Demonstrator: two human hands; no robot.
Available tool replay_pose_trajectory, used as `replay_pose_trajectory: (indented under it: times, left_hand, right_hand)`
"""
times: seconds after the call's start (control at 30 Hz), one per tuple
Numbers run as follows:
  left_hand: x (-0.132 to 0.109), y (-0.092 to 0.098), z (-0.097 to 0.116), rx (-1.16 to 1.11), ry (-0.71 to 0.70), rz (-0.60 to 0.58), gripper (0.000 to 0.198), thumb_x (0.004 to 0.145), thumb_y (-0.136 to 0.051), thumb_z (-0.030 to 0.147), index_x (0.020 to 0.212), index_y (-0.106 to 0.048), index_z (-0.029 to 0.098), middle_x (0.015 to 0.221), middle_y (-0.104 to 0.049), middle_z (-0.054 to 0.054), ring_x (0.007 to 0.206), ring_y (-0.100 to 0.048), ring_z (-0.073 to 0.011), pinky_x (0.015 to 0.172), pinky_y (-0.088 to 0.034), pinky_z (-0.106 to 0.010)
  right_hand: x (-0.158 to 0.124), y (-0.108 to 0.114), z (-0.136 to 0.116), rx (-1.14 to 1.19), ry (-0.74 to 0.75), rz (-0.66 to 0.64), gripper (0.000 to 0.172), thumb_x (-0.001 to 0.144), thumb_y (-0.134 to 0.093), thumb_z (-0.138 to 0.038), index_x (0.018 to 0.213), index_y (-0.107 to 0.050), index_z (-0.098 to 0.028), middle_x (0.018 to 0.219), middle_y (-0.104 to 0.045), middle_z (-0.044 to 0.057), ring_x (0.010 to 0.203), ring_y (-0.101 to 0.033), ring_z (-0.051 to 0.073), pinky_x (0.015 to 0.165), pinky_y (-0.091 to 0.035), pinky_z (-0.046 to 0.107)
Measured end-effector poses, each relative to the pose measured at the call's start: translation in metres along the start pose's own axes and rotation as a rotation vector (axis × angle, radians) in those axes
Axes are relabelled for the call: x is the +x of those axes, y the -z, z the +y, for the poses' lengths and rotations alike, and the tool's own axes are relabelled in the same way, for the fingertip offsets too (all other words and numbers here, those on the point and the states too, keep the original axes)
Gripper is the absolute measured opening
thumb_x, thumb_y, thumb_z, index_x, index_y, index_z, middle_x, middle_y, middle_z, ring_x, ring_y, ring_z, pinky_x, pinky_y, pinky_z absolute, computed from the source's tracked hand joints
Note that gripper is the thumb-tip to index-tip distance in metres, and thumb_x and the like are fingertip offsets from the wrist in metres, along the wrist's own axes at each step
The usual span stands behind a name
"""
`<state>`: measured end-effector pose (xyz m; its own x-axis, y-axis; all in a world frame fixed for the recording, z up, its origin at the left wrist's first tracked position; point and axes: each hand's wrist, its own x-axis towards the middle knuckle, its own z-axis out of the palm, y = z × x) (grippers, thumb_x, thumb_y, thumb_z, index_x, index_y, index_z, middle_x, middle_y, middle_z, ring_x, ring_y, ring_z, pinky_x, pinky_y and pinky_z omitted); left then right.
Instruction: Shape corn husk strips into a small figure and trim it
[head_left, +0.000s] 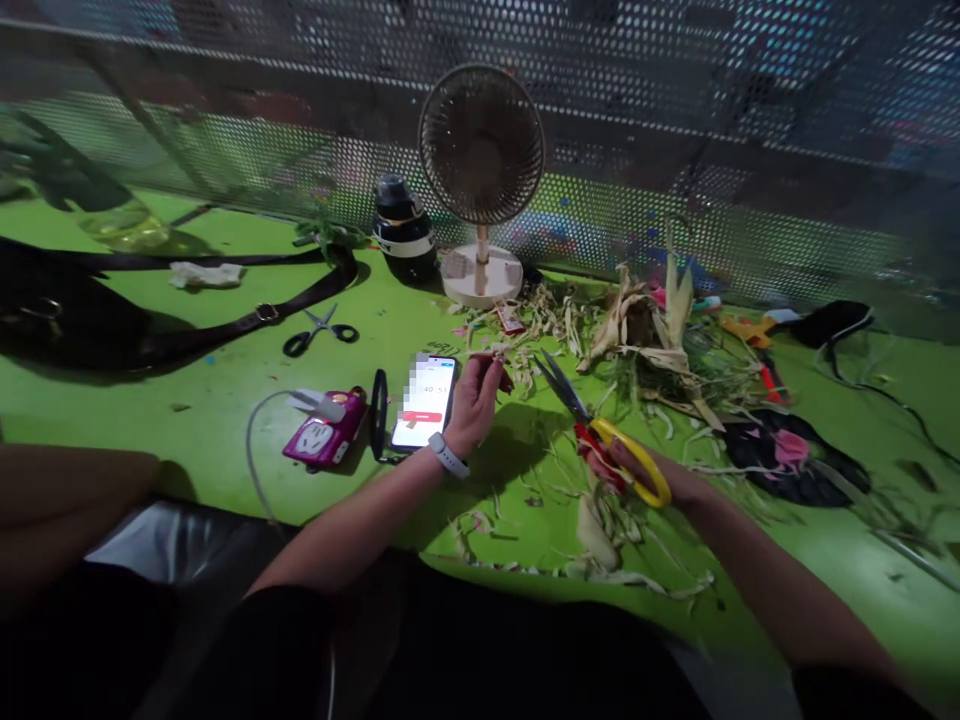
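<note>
My right hand (pixel 611 462) grips scissors (pixel 639 458) with one yellow and one red handle, their slightly parted blades pointing up and left. My left hand (pixel 478 400), with a pale watch at the wrist, is raised over the table just right of a lit phone (pixel 425 405). Its fingers are closed; a small pale piece shows at the fingertips, too small to name. Pale husk strips (pixel 559 315) lie scattered beyond both hands, and more trimmings (pixel 598 535) are below the scissors by the near edge.
A white fan (pixel 481 150) and a dark bottle (pixel 403 232) stand at the back. Small black scissors (pixel 321 328), a purple socket box (pixel 327 430) and a black bag (pixel 75 310) lie left. Dry husks (pixel 630 325) are piled right, near a black mat (pixel 796 458). Another person's arm rests at left.
</note>
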<state>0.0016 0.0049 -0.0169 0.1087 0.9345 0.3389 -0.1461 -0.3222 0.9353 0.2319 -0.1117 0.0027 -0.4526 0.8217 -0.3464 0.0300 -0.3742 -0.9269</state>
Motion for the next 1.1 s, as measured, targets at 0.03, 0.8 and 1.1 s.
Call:
replay_pose_trajectory:
  times: [0.03,0.8,1.1]
  left_hand:
    - [-0.002,-0.001,0.001,0.007,0.005,-0.013,0.032,0.089,-0.051,0.051,0.088,-0.051,0.019,0.067,-0.058,0.002,0.059,-0.054,-0.0093,0.059,-0.045,-0.023]
    - [-0.018,-0.010,-0.001,-0.100,0.120,-0.227,0.034,0.087,-0.054,0.050,0.094,-0.053,0.017,0.068,-0.066,0.000,0.058,-0.061,-0.0107,0.057,-0.048,-0.023]
    - [-0.019,-0.011,0.002,-0.057,0.122,-0.239,0.032,0.089,-0.052,0.050,0.092,-0.051,0.017,0.069,-0.067,-0.001,0.059,-0.062,-0.0112,0.060,-0.051,-0.025]
  right_hand:
    - [0.005,-0.003,0.001,0.013,0.009,-0.011,0.052,0.080,-0.053,-0.068,0.101,-0.049,-0.020,0.066,-0.043,-0.005,0.050,-0.037,0.007,0.050,-0.037,0.024]
    - [0.021,-0.020,0.004,0.023,0.043,0.084,0.057,0.076,-0.052,-0.074,0.096,-0.048,-0.021,0.065,-0.045,-0.006,0.047,-0.041,0.007,0.050,-0.040,0.025]
    - [0.026,-0.020,0.016,0.014,0.112,0.115,0.059,0.078,-0.042,-0.077,0.098,-0.048,-0.022,0.061,-0.044,-0.007,0.042,-0.038,0.006,0.046,-0.041,0.024]
